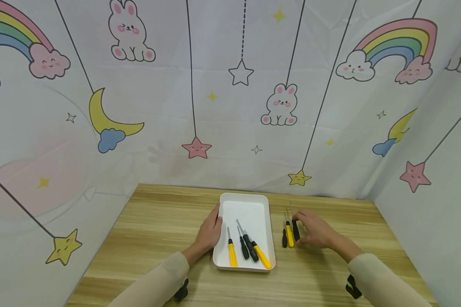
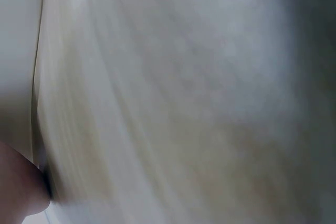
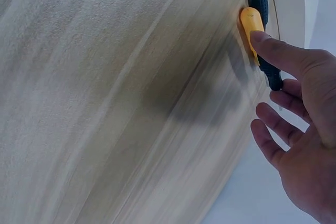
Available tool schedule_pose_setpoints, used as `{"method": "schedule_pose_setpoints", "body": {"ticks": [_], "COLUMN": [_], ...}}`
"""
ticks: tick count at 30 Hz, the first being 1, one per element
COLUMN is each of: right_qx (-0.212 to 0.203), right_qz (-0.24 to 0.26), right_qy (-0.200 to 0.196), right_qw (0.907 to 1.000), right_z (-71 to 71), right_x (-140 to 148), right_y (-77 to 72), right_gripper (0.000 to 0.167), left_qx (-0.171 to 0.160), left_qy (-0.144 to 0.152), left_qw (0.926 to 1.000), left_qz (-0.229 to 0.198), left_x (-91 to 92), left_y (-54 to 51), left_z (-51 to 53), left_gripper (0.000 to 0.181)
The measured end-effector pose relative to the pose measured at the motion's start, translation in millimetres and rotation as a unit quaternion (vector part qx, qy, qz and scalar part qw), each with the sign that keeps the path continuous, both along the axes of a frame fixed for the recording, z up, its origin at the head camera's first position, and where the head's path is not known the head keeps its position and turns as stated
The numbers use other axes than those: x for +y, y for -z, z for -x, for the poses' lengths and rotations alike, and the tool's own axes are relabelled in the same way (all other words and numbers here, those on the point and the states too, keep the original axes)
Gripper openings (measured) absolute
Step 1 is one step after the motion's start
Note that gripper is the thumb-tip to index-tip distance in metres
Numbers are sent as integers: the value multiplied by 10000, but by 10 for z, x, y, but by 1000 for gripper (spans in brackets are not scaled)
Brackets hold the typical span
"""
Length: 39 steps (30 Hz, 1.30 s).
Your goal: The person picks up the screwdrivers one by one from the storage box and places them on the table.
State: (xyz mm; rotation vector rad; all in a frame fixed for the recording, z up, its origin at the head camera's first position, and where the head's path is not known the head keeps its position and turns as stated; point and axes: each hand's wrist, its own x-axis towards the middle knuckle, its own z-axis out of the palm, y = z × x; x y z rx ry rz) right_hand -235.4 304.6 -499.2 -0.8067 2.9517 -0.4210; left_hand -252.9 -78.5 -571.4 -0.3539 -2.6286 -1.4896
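A white tray (image 1: 249, 204) lies on the wooden table, with yellow-handled and black-handled screwdrivers inside; one yellow screwdriver (image 1: 232, 253) is at its left. My left hand (image 1: 207, 232) grips the tray's left side, the thumb over the rim. To the right of the tray, three screwdrivers lie side by side: a small black one (image 1: 284, 238), a yellow one (image 1: 290, 236) and a larger black screwdriver (image 1: 296, 232). My right hand (image 1: 315, 230) pinches that larger black handle between thumb and fingers. In the right wrist view the thumb partly covers the handles, and the other fingers are spread.
The wooden table (image 1: 157, 230) runs back to a patterned cloth wall (image 1: 223, 119) with rabbits, stars and rainbows. Another cloth side (image 1: 438, 221) closes off the right. In the left wrist view the tabletop is blurred.
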Motion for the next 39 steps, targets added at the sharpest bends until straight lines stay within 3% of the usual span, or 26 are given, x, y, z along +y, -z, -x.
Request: {"method": "schedule_pose_setpoints", "body": {"ticks": [12, 25, 39], "right_qx": [-470, -679, -742], "right_qz": [182, 75, -49], "right_qy": [291, 456, 300], "right_qw": [9983, 9966, 9968], "right_z": [-27, -33, -14], "right_x": [47, 19, 17], "right_y": [33, 88, 98], "right_gripper": [69, 67, 68], "left_qx": [-57, -101, -142], "left_qy": [-14, -39, -40], "left_qw": [10000, 9999, 9999], "left_qz": [-15, -37, -49], "left_x": [-3, 11, 4], "left_y": [18, -1, -6], "left_z": [15, 10, 13], "left_gripper": [55, 55, 55]}}
